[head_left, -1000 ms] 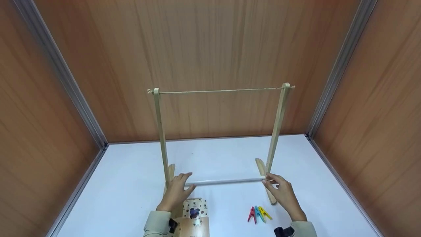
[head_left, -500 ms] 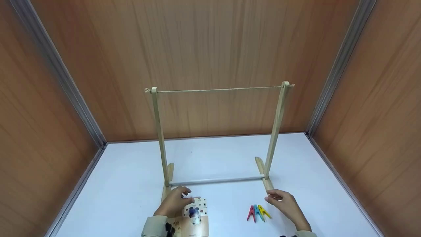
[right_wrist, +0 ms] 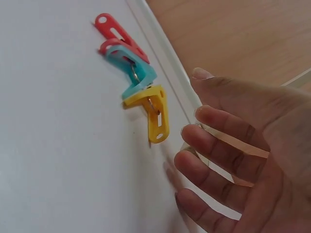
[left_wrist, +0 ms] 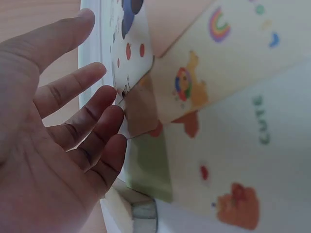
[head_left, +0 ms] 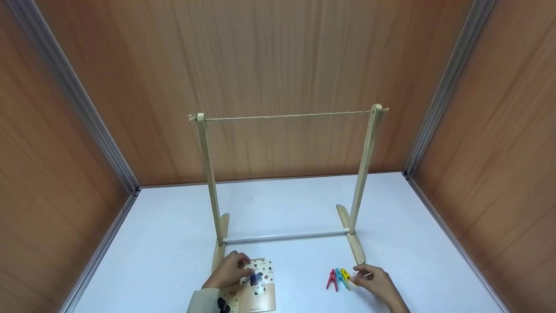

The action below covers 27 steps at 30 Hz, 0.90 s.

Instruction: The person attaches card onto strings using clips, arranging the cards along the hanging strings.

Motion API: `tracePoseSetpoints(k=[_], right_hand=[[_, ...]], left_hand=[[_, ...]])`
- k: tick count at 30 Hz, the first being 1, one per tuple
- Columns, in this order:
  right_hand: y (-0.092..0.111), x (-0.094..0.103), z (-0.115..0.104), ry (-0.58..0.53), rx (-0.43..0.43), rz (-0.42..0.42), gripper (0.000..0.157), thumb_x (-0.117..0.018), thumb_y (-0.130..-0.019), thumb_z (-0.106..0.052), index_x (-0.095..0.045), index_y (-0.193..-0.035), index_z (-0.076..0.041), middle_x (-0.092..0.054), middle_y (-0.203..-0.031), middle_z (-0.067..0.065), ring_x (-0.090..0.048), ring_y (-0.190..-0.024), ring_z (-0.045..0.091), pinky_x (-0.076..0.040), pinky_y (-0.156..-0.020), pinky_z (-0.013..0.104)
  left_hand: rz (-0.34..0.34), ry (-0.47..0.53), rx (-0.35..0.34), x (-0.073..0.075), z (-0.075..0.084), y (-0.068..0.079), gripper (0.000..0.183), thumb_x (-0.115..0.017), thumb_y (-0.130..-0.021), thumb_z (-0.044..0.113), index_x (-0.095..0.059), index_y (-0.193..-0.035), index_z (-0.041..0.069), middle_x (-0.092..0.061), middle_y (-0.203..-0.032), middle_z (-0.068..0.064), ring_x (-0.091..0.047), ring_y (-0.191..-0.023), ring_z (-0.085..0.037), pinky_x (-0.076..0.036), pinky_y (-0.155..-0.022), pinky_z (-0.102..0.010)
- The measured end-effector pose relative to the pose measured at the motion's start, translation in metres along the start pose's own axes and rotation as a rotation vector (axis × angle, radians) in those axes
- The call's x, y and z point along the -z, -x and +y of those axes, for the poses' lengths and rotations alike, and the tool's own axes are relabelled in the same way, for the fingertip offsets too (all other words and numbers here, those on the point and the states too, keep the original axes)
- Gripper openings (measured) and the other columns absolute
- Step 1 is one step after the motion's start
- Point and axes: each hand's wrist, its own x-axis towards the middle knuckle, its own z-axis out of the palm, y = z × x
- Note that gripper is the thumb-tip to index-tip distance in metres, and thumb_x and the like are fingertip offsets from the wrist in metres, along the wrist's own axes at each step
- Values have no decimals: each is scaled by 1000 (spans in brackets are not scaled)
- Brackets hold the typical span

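Rack [head_left: 211, 187] is erected, string [head_left: 289, 115] bare; cards [head_left: 257, 298] and pegs [head_left: 340, 276] are left unclipped, far from the tabletop's [head_left: 286, 204] back edge. Nothing is held by left hand [head_left: 228, 271] or right hand [head_left: 378, 284], fingers loosely parted.

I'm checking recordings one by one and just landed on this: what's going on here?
A person's left hand is over the cards on the table; whether it touches them is unclear. The right hand is beside three pegs, red, blue and yellow, nearest the yellow one, and holds nothing. Beyond stands a frame with a cord strung across its top.
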Motion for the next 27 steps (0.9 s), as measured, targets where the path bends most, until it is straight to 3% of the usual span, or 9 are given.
tracePoseSetpoints(k=[10,19,27], right_hand=[[6,-8,10,54,-88,-4,56,-78,-78,-36,-64,-115,4,-65,-91,1,-58,-81,12,-47,-71,27],[14,-16,15,25,-101,3,61,-80,-76,-35,-62,-121,1,-61,-103,4,-49,-88,16,-42,-77,29],[15,-20,15,84,-40,-16,62,-80,-76,-37,-61,-123,0,-56,-102,5,-47,-91,17,-42,-82,32]], left_hand=[[-18,73,24,-5,-3,3,34,-80,-77,22,-65,-103,6,-52,-94,-7,-48,-83,-19,-44,-73,-32],[-29,25,45,-8,-5,4,46,-84,-72,19,-58,-106,4,-48,-91,-7,-45,-80,-18,-40,-68,-30],[-14,28,111,-5,-3,7,47,-86,-70,19,-55,-103,5,-47,-92,-7,-46,-79,-19,-42,-67,-29]])
